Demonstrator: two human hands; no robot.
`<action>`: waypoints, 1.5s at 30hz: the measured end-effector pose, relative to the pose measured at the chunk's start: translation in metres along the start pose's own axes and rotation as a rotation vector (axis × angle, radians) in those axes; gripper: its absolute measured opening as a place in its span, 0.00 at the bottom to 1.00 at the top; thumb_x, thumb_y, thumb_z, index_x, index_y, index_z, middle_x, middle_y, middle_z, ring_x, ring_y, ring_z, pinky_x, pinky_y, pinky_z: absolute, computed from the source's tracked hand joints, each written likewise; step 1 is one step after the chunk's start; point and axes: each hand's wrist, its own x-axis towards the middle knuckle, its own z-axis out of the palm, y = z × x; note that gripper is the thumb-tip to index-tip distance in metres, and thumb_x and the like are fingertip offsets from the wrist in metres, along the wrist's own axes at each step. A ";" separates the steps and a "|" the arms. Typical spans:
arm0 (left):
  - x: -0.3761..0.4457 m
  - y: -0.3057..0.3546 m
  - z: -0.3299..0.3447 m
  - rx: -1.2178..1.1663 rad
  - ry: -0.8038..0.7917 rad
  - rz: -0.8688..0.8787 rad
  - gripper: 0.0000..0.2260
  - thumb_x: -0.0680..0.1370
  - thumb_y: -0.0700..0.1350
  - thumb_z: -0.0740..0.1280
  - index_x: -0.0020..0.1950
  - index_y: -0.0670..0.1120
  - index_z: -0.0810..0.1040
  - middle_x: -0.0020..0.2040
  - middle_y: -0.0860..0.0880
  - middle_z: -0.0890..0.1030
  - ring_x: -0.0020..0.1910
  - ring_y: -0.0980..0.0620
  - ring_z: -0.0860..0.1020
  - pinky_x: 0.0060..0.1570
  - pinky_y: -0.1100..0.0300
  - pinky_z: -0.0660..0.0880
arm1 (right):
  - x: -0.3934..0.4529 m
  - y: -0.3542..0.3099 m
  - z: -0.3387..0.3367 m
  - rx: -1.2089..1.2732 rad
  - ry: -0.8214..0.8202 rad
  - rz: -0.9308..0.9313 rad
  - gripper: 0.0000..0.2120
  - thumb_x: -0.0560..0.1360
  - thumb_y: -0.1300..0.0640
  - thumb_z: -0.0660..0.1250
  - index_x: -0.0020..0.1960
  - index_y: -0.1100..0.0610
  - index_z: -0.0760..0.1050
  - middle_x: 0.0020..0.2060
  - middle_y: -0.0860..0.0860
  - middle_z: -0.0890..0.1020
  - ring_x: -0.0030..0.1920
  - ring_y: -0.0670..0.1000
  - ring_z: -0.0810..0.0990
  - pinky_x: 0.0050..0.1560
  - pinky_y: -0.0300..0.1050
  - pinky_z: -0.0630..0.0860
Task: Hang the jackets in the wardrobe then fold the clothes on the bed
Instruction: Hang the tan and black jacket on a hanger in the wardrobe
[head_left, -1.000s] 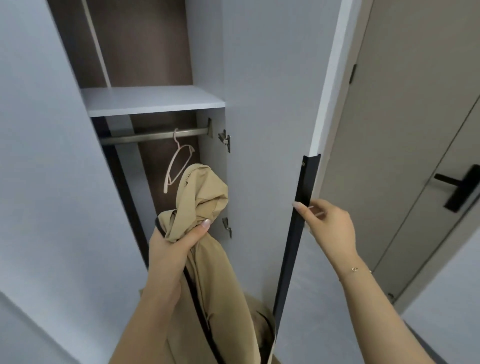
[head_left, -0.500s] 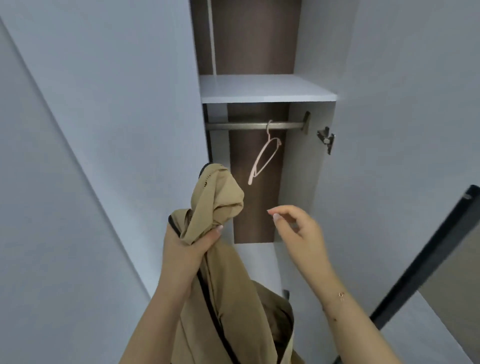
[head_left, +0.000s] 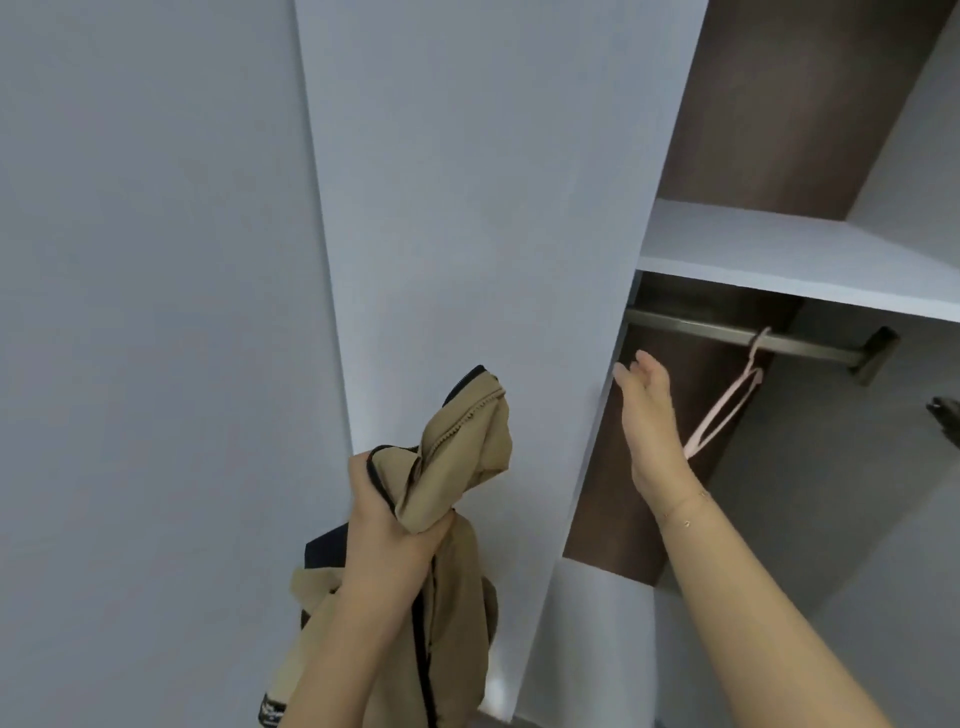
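Head view | right hand (head_left: 649, 415), off the door edge since 1.0 s ago, fingers straight, reaches beside pink hanger (head_left: 722, 410) on rail (head_left: 727, 335) | left hand (head_left: 387, 525) grips tan jacket (head_left: 457, 462) left of rail | hanging step begins, 1 hanger available

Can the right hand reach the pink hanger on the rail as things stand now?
Probably yes. The right hand is open and raised inside the wardrobe, the hanger hangs just beyond it, and nothing visible lies between them.
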 end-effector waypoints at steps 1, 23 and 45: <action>0.004 0.000 -0.002 0.016 0.014 0.003 0.26 0.71 0.40 0.75 0.46 0.67 0.64 0.42 0.56 0.76 0.36 0.63 0.77 0.32 0.72 0.73 | 0.010 0.001 0.004 0.051 -0.039 0.022 0.27 0.81 0.45 0.59 0.78 0.47 0.57 0.74 0.44 0.65 0.72 0.46 0.65 0.64 0.40 0.61; -0.082 -0.018 -0.068 0.100 0.494 -0.215 0.16 0.71 0.44 0.76 0.52 0.54 0.72 0.43 0.61 0.79 0.42 0.64 0.79 0.43 0.60 0.71 | -0.076 0.024 0.029 0.340 -0.126 -0.206 0.07 0.73 0.50 0.71 0.47 0.53 0.80 0.38 0.43 0.84 0.43 0.40 0.81 0.47 0.31 0.76; -0.176 0.019 -0.245 0.005 0.520 -0.050 0.26 0.60 0.57 0.76 0.48 0.43 0.71 0.36 0.56 0.78 0.35 0.59 0.78 0.40 0.59 0.73 | -0.265 0.024 0.243 -0.160 -0.346 -0.383 0.31 0.79 0.38 0.54 0.79 0.43 0.50 0.77 0.45 0.59 0.76 0.45 0.59 0.67 0.38 0.62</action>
